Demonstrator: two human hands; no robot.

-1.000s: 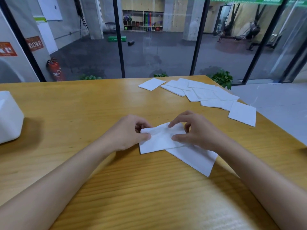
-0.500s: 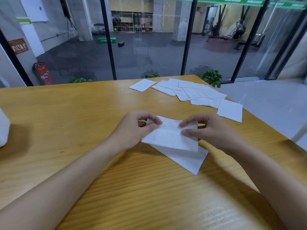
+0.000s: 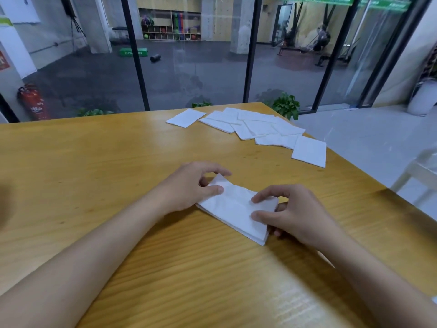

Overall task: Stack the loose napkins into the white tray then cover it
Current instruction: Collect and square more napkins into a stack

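A small stack of white napkins lies on the wooden table in front of me. My left hand pinches the stack's left end between thumb and fingers. My right hand pinches its right end, thumb on top and fingers curled at the edge. Several loose white napkins lie spread at the table's far right, one nearest the right edge and one apart to the left. The white tray is out of view.
The table's right edge runs diagonally close to the loose napkins. A glass wall stands just behind the far edge, with plants at its foot. A pale chair stands to the right of the table.
The napkin held in both hands has been laid squarely onto the one beneath, forming one aligned stack. The view has swung right, so the white container at the left is gone from sight.
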